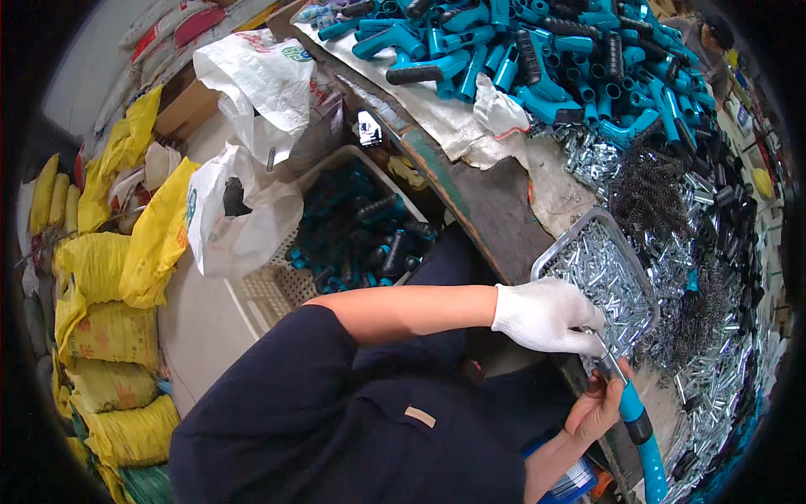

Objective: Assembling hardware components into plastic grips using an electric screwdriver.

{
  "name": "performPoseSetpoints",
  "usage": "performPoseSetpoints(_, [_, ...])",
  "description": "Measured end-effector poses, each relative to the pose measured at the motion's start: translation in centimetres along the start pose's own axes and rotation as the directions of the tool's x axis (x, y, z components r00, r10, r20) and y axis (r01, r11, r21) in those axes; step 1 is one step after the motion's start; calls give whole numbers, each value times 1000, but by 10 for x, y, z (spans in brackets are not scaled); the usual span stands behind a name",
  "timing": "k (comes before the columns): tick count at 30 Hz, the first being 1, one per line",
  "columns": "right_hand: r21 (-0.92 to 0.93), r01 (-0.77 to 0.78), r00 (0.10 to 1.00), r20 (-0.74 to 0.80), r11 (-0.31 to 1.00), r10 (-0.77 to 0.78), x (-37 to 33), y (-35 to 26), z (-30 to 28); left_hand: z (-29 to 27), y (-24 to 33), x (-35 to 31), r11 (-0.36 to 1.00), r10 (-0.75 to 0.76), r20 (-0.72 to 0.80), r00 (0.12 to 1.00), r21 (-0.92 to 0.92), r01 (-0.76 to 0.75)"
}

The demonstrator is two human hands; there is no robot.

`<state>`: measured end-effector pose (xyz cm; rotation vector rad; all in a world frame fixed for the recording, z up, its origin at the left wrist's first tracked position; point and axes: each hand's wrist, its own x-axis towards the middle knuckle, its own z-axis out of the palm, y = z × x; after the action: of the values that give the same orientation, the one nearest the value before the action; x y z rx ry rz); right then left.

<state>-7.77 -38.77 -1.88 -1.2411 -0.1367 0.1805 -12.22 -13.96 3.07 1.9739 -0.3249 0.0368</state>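
My left hand (547, 317), in a white knit glove, pinches a slim metal piece (598, 343) at the upper end of a handle. My bare right hand (598, 406) is wrapped round that teal and black plastic handle (631, 405), which slants down toward the lower right. Metal and handle meet between my two hands; the exact joint is partly hidden by my fingers. Just beyond my gloved hand stands a metal tray (537, 267) full of small silvery pins (606, 277).
A heap of teal pistol-shaped handles (537, 50) covers the far bench. Dark springs (651, 197) and loose metal parts (714, 412) spread along the right. Left of the bench edge (453, 197) sits a pale crate (260, 294) of handles (357, 218). Yellow sacks (113, 340) are stacked far left.
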Motion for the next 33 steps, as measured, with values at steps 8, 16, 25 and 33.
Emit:
performPoseSetpoints(8, [-33,8,1000,6,999,-8,-5,-6,7,3,9,0,995,-65,13,998,-78,66])
performPoseSetpoints(16, [186,-40,996,-77,982,55,-3,-6,20,-1,21,9,978,-207,-12,978,-21,207])
performPoseSetpoints(25, [225,-137,983,-91,965,161,-5,-12,28,8,22,22,950,-193,30,981,-244,194])
performPoseSetpoints(33, [239,-119,985,-93,964,145,-5,-18,27,8,30,33,913,-306,172,936,-225,340])
